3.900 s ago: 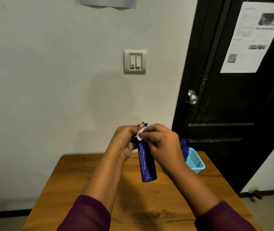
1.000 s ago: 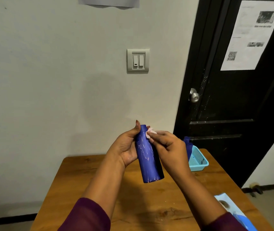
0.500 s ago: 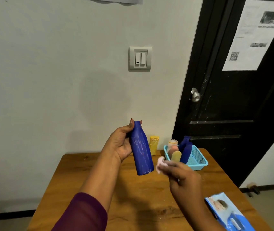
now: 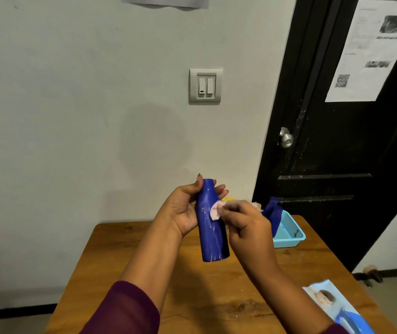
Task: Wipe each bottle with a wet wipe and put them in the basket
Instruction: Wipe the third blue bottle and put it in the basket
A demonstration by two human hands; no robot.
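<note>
My right hand (image 4: 245, 225), pinching the wet wipe (image 4: 215, 211), has returned to the blue bottle (image 4: 213, 239) my left hand (image 4: 183, 210) grips.

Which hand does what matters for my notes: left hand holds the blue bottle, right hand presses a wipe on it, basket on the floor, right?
Not quite: the head view shows the basket on the table, not the floor. The left hand does hold the blue bottle, and the right hand presses a wipe on it.
</note>
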